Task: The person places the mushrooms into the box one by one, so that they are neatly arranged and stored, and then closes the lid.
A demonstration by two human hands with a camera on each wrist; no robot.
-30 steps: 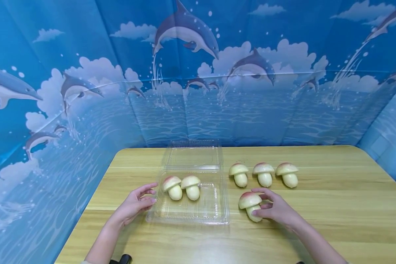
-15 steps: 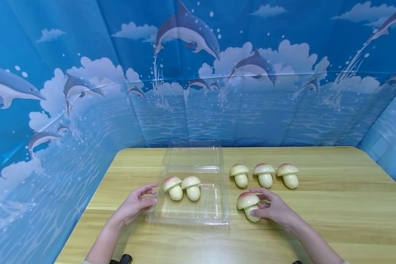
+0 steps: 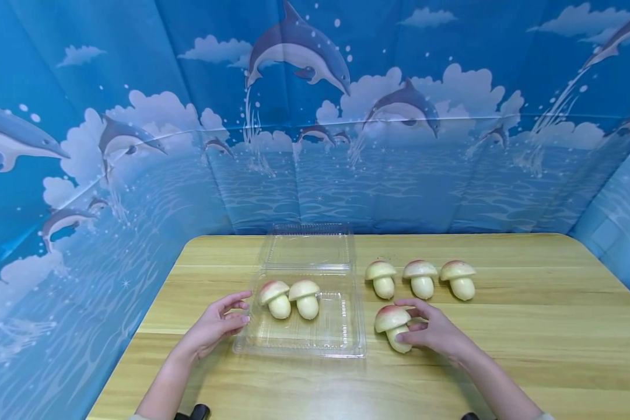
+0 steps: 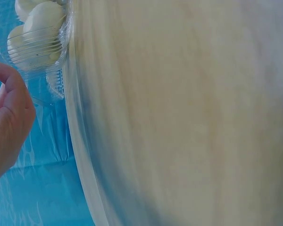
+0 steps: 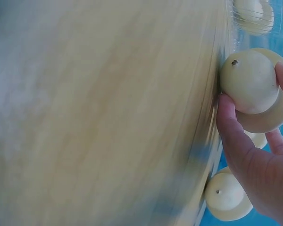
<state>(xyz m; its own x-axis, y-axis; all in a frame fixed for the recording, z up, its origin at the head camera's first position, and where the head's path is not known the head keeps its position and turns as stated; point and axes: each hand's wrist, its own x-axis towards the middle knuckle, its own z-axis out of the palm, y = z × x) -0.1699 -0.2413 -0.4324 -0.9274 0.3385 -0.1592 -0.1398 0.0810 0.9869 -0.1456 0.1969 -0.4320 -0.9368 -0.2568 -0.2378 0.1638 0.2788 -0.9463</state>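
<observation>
My right hand [image 3: 434, 331] holds a toy mushroom [image 3: 392, 322] with a pinkish cap and cream stem, thumb on the stem and fingers by the cap. In the right wrist view the stem end of this mushroom [image 5: 251, 81] faces the camera, close over the wood. A clear plastic clamshell box [image 3: 341, 344] lies with its lid folded back, left of that mushroom. Inside, two similar mushrooms [image 3: 307, 298] lie side by side. By the box's left edge is my left hand [image 3: 215, 326], fingers relaxed and holding nothing.
Three more mushrooms [image 3: 420, 280] lie in a row at the back right of the wooden table [image 3: 535, 326]. A blue dolphin-print curtain [image 3: 315, 175] hangs behind the table. A small black object [image 3: 199, 412] shows at the front edge near my left forearm.
My right hand and its mushroom have shifted slightly left, toward the box. The left hand, the box and the other mushrooms stay where they were.
</observation>
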